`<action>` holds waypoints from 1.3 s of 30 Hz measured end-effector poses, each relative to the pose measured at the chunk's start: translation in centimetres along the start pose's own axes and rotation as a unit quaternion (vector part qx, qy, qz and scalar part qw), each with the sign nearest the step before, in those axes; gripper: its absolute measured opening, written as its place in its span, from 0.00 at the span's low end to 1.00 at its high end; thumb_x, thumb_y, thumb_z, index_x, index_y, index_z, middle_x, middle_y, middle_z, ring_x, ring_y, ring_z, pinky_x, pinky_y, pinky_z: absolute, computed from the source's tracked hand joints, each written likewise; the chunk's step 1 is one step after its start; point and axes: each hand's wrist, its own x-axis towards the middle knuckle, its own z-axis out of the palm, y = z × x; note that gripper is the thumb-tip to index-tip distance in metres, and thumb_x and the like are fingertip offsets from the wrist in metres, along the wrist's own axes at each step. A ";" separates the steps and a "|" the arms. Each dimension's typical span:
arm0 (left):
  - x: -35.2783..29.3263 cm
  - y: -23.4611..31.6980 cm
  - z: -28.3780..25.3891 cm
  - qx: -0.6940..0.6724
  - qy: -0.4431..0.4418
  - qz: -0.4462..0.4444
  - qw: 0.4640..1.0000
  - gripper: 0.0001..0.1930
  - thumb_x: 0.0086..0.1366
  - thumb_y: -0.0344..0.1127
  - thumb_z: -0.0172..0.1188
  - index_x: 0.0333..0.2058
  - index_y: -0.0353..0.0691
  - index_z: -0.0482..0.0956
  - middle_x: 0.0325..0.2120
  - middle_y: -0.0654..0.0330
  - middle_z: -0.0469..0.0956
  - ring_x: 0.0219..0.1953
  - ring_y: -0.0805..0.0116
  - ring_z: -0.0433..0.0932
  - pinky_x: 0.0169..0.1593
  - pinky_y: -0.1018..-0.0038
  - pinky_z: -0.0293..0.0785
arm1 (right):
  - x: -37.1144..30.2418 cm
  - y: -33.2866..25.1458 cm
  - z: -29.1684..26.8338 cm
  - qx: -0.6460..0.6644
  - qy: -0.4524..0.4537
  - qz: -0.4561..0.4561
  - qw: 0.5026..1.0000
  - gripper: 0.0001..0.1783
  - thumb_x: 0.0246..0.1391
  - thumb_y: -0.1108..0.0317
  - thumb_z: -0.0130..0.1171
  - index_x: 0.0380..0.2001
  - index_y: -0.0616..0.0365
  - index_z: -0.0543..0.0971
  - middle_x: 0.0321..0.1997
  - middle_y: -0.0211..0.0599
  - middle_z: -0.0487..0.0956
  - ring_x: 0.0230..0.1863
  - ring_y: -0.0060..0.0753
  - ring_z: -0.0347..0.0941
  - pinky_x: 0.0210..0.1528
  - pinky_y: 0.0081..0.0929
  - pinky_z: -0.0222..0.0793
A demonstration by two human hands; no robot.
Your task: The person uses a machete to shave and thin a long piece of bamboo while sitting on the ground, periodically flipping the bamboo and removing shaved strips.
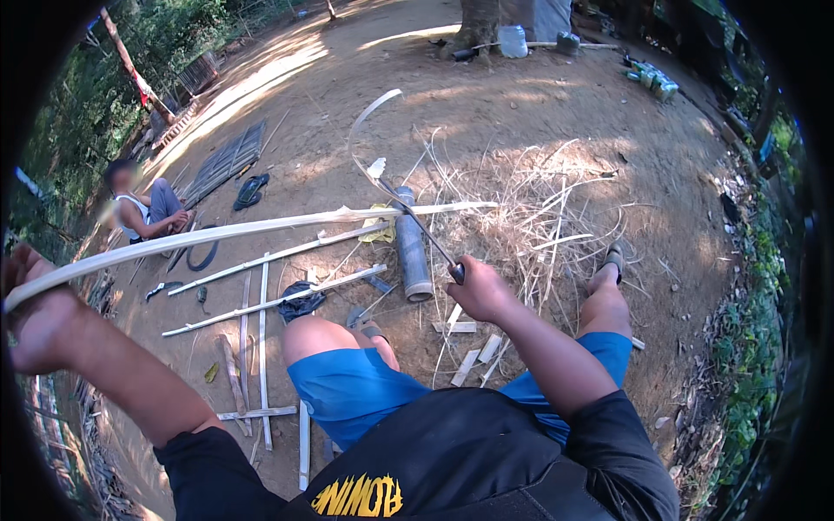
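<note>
At the far left my left hand (pixel 39 326) is closed around one end of a long pale wooden strip (pixel 234 227), perhaps bamboo. It reaches across to the middle and passes over a grey cylinder (pixel 410 252) that lies on the ground. My right hand (pixel 480 291) grips the dark handle of a knife (pixel 427 233). Its long, thin blade crosses the strip just above the cylinder. A thin curled shaving (pixel 358 130) arches up from the strip beside the blade. Under the strip near the cylinder lies something yellow (pixel 380 228).
A heap of thin shavings (pixel 543 200) covers the ground right of the cylinder. Several pale sticks (pixel 269 321) and a black bag (pixel 301 300) lie left of my knee. A person (pixel 148 213) sits at the left. A clear plastic container (pixel 512 42) stands by a tree trunk.
</note>
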 end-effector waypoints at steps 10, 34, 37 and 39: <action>-14.9 -6.8 -3.6 -0.194 -0.183 -0.253 0.930 0.36 0.62 0.76 0.42 0.28 0.43 0.75 0.11 0.69 0.59 0.13 0.77 0.58 0.18 0.79 0.56 | 1.2 1.7 0.8 0.075 -0.043 0.024 0.996 0.22 0.54 0.62 0.60 0.48 0.64 0.73 0.44 0.57 0.79 0.49 0.57 0.75 0.53 0.44 0.70; -16.4 -6.3 1.5 -0.140 -0.202 -0.231 0.941 0.28 0.62 0.66 0.52 0.19 0.47 0.65 0.11 0.72 0.59 0.13 0.81 0.60 0.21 0.83 0.56 | 6.8 7.2 2.0 0.072 0.040 -0.061 0.995 0.12 0.50 0.65 0.59 0.40 0.52 0.75 0.31 0.49 0.81 0.35 0.54 0.79 0.40 0.48 0.74; -16.2 -7.5 1.7 -0.143 -0.198 -0.239 0.940 0.31 0.63 0.70 0.44 0.19 0.47 0.65 0.10 0.72 0.59 0.11 0.81 0.58 0.19 0.83 0.54 | 8.8 12.6 1.7 0.046 0.027 0.089 0.995 0.10 0.52 0.68 0.55 0.39 0.55 0.76 0.36 0.49 0.81 0.37 0.55 0.79 0.40 0.48 0.73; -15.7 -7.8 1.2 -0.095 -0.172 -0.218 0.956 0.32 0.64 0.70 0.42 0.18 0.47 0.64 0.09 0.72 0.59 0.10 0.81 0.58 0.18 0.83 0.53 | 7.8 9.1 1.1 0.071 0.012 0.062 0.995 0.11 0.53 0.68 0.55 0.40 0.57 0.76 0.35 0.50 0.82 0.37 0.56 0.79 0.40 0.49 0.73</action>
